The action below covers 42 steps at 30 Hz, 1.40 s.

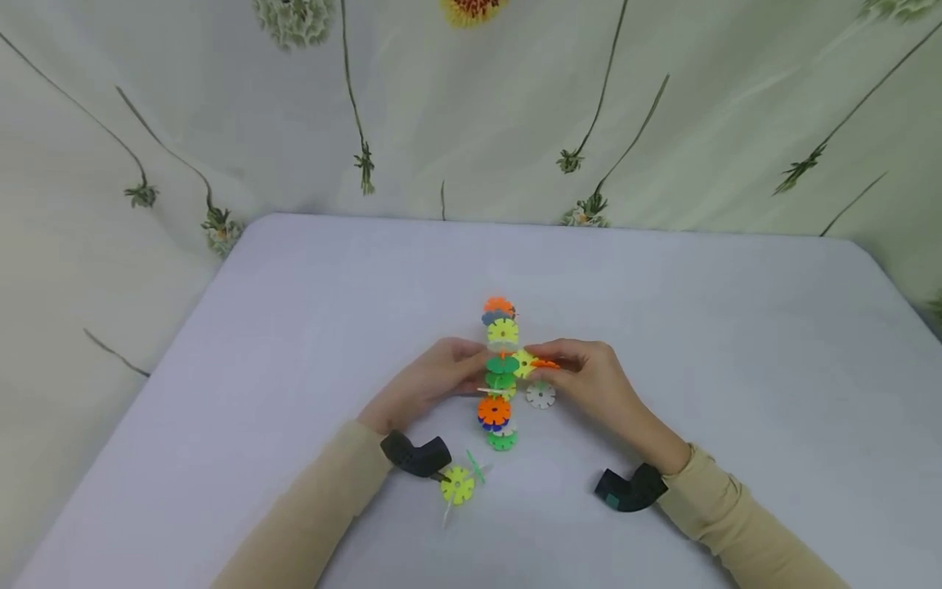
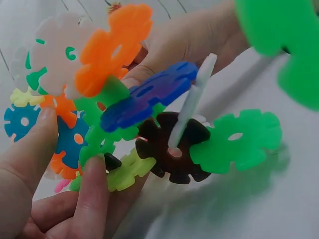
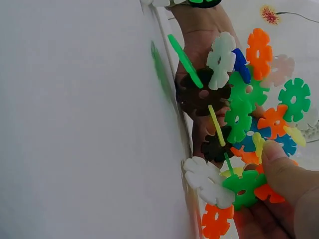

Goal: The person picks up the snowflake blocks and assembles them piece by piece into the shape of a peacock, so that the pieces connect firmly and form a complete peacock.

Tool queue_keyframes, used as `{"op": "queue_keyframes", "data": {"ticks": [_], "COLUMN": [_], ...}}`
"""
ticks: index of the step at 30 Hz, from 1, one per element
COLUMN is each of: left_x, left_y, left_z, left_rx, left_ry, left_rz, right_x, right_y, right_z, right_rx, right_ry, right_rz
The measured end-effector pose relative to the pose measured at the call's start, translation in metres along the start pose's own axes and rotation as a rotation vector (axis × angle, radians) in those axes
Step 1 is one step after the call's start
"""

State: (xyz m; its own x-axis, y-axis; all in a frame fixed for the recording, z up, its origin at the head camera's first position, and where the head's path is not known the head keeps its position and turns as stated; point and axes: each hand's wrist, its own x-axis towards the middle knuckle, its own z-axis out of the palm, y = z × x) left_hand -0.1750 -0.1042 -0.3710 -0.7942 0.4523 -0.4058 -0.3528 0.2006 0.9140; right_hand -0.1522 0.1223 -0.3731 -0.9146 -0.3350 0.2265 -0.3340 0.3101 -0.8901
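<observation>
A long chain of notched plastic flower discs (image 1: 503, 331) stands out between the two hands, in orange, yellow, green, blue, white and dark brown. From its left side my left hand (image 1: 434, 376) grips it at mid-length; in the left wrist view thumb and fingers press on the green and orange discs. My right hand (image 1: 603, 384) pinches a side branch with a yellow disc (image 1: 523, 363) and an orange one. Below that hand hangs a white disc (image 3: 207, 181), joined to a green disc (image 3: 244, 186). A dark brown disc (image 2: 159, 132) sits near the chain's middle.
A small joined cluster with a yellow disc (image 1: 458, 486), a green one and pale ones lies on the white table (image 1: 706, 327) near the left wrist. Black camera mounts (image 1: 415, 455) sit on both wrists. A flower-patterned cloth (image 1: 478, 114) hangs behind the table.
</observation>
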Motion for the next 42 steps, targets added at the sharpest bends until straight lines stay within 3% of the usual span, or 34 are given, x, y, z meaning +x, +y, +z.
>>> {"op": "queue_keyframes", "data": {"ticks": [8,15,19,22,25,32,35,37,42], "left_x": [0.001,0.002,0.003,0.003,0.000,-0.036,-0.052,-0.058,-0.067], "left_y": [0.002,0.001,0.000,0.002,0.004,-0.001,-0.009,-0.012,-0.015], "left_z": [0.001,0.001,0.002,0.002,-0.003,-0.033,-0.035,-0.032,-0.022], "left_rx": [0.021,-0.033,-0.022,0.013,0.132,0.659,0.779,0.832,0.924], "left_ry": [0.051,0.042,0.038,-0.006,-0.068,-0.141,-0.216,-0.234,-0.190], "left_rz": [-0.052,-0.012,0.009,0.046,0.081,0.215,0.291,0.345,0.357], "right_x": [0.001,0.004,0.006,0.008,0.008,0.008,0.007,0.006,0.004], "right_y": [-0.001,-0.001,-0.002,-0.003,-0.005,-0.005,-0.006,-0.007,-0.009], "right_z": [0.001,0.009,0.016,0.020,0.022,0.019,0.017,0.016,0.017], "right_rx": [0.029,-0.065,-0.106,-0.109,-0.098,-0.058,-0.051,-0.048,-0.033], "right_ry": [-0.021,0.024,0.067,0.113,0.137,0.145,0.146,0.148,0.152], "right_rz": [-0.025,-0.140,-0.138,-0.104,-0.068,-0.039,-0.044,-0.046,-0.043]}}
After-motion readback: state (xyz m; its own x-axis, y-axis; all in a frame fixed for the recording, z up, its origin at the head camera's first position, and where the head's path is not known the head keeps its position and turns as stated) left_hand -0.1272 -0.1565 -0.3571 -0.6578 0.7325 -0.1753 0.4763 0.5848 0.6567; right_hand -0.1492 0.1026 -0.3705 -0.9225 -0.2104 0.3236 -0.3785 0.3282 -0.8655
